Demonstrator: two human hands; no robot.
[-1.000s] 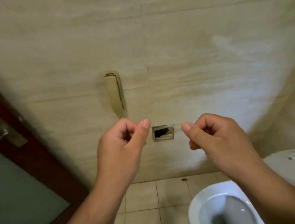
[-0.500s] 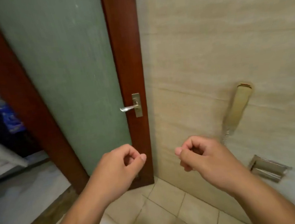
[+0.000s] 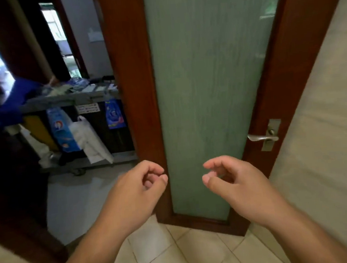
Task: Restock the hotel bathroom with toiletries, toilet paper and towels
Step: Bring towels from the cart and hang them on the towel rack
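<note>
Both forearms reach forward side by side, the left hand (image 3: 135, 189) and right hand (image 3: 233, 180) loosely curled and holding nothing. Just beyond them stands the door (image 3: 206, 86), frosted green glass framed in dark wood, with a metal lever handle (image 3: 262, 137). Left of its edge, the open doorway shows the housekeeping cart (image 3: 71, 98), hung with bags and carrying blurred supplies.

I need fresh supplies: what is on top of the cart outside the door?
The cart top holds a blue cloth and small pale packets, too blurred to name. Hanging bags cover its lower shelves.
</note>
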